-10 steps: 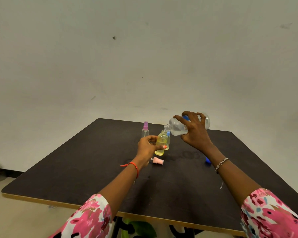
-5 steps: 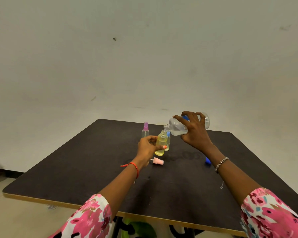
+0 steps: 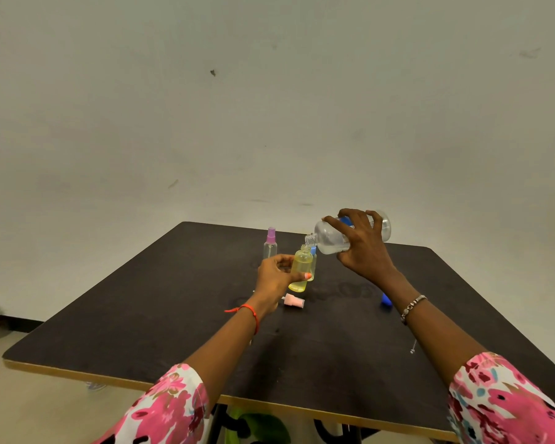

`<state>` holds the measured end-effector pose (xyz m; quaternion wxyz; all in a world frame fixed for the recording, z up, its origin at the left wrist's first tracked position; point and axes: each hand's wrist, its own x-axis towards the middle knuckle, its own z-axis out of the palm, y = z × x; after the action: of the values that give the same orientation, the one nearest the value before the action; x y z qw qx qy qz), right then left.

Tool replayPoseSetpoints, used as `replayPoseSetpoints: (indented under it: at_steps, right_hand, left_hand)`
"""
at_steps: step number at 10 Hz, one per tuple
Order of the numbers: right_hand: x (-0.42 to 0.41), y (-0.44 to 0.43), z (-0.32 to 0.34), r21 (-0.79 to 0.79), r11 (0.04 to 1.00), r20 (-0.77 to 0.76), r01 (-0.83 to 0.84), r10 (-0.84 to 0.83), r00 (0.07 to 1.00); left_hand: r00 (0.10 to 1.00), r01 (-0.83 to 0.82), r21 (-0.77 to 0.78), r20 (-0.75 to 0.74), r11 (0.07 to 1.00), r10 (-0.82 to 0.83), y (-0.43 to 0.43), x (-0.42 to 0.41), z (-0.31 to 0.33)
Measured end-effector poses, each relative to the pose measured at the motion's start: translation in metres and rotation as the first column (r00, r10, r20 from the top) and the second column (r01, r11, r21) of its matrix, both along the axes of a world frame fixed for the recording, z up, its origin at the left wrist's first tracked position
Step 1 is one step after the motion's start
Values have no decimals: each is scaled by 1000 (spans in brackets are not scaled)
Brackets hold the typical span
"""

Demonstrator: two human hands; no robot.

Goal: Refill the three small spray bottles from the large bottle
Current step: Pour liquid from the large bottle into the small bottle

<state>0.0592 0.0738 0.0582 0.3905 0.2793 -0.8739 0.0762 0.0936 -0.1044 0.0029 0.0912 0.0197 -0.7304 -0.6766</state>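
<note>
Large bottle (image 3: 334,237) stays tipped over yellow bottle (image 3: 300,267), both hands still clamped, nothing shifted.

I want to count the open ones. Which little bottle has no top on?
The yellow bottle held in the left hand. Its neck is bare, while the purple-capped bottle behind still wears its sprayer.

A blue-capped small bottle (image 3: 313,251) stands mostly hidden behind the yellow bottle (image 3: 301,265).

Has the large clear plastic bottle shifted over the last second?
No. The large clear plastic bottle stays tilted, its neck over the yellow bottle, right of the purple-capped bottle.
</note>
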Motion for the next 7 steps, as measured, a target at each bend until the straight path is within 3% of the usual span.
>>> replayPoseSetpoints:
  at_steps: [7]
  right_hand:
    - [-2,1,-2,17,1000,-21,8,-8,1000]
  left_hand:
    - [1000,1,18,8,1000,-1,2,3,0]
